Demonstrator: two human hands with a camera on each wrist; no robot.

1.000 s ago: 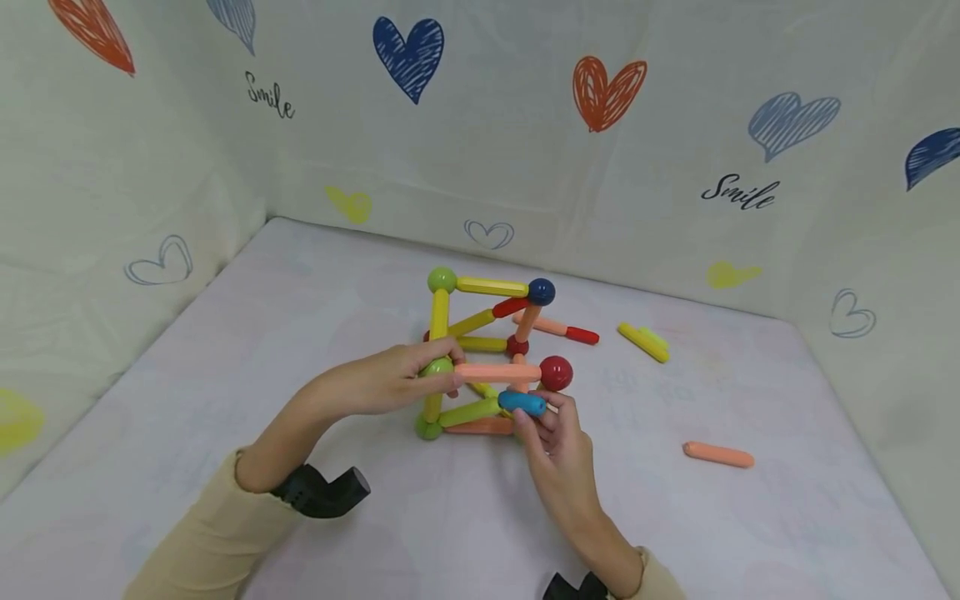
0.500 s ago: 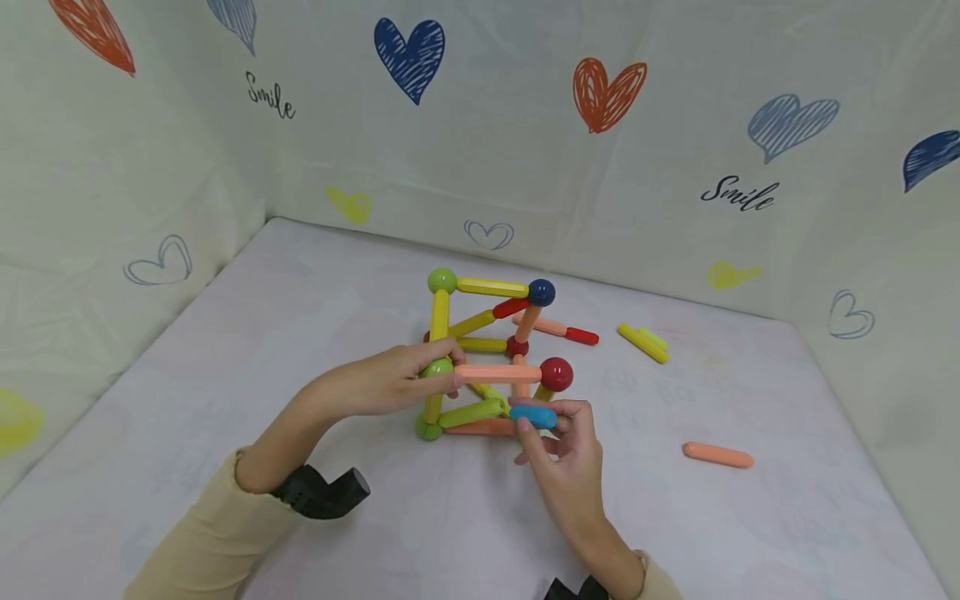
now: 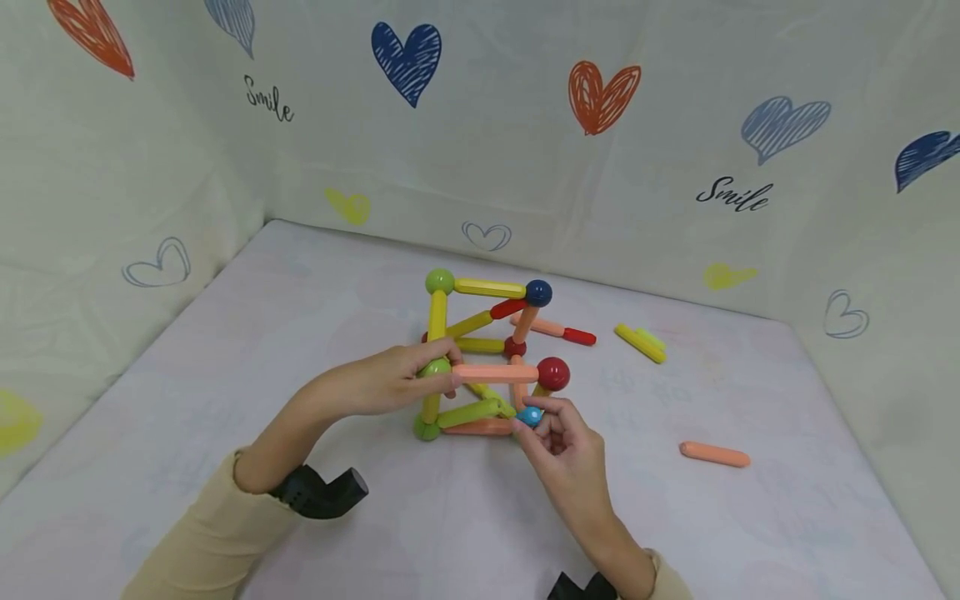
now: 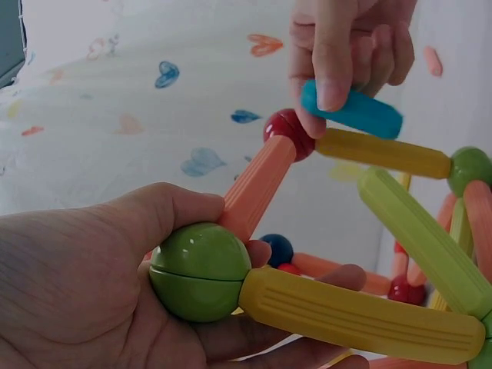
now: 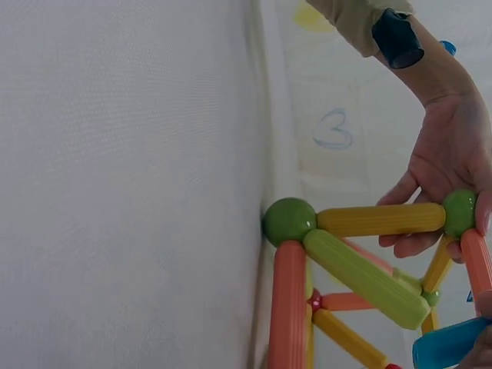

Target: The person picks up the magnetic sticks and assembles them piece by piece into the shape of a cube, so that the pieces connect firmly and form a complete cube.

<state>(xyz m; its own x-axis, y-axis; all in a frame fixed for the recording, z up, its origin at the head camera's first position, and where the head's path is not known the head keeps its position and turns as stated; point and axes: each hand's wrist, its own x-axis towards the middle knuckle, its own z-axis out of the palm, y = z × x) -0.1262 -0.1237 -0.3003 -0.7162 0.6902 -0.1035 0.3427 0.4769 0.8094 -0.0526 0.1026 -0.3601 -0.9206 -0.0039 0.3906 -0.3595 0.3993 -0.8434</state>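
A frame of magnetic building sticks and balls stands mid-table. My left hand (image 3: 390,379) holds it at a green ball (image 4: 200,269), thumb and fingers around the ball and the end of an orange stick (image 3: 495,373). That stick runs across to a red ball (image 3: 553,373). Between thumb and fingertips, my right hand (image 3: 566,450) pinches a short blue stick (image 4: 361,115), seen nearly end-on in the head view. Close by is the free end of a slanted lime stick (image 5: 369,280), which rises from a lower green ball (image 5: 290,221). The right wrist view catches only part of the right hand.
A loose orange stick (image 3: 715,454) lies to the right. Farther back are a yellow stick (image 3: 640,343) beside a lime one, and a red stick (image 3: 580,337) end to end with an orange one. A heart-printed cloth (image 3: 667,208) walls off the back and sides.
My right hand has drawn slightly right and down from the lime stick's end, turning the blue stick from sideways to nearly end-on. My left hand keeps its hold on the frame.
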